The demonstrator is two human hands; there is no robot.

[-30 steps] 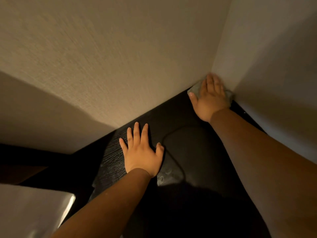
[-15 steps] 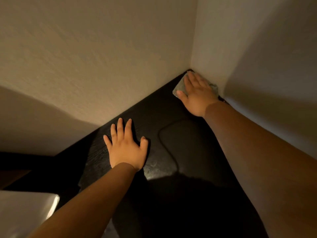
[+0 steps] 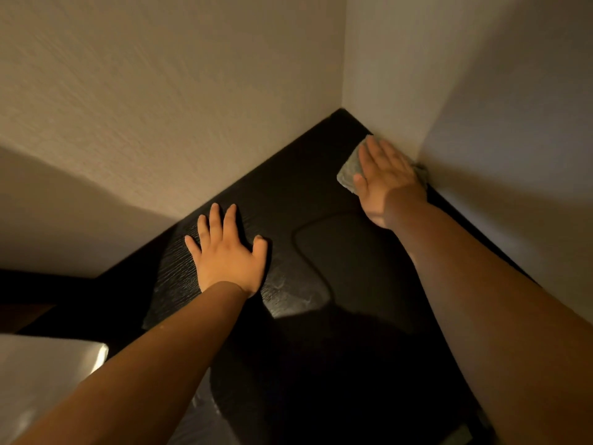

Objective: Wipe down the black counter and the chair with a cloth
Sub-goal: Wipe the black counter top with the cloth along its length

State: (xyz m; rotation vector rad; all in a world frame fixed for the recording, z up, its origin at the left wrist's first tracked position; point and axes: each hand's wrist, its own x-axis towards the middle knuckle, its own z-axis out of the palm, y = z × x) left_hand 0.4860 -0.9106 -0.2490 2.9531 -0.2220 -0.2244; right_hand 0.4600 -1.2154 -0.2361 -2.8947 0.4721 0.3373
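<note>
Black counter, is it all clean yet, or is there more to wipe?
Not yet. Shiny streaks beside the left hand suggest that part is wiped. The right hand presses the cloth flat on the counter by the wall. The chair is not in view, so it seems left.

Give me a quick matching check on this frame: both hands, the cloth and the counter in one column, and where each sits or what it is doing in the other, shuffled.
Things
1. left hand
2. right hand
3. cloth
4. black counter

States
A. grey, pinned flat against the wall on the right side
B. palm down on bare counter, holding nothing
C. pressing down on the cloth
D. dark surface bearing both hands

Pairs: 1-B, 2-C, 3-A, 4-D
</note>
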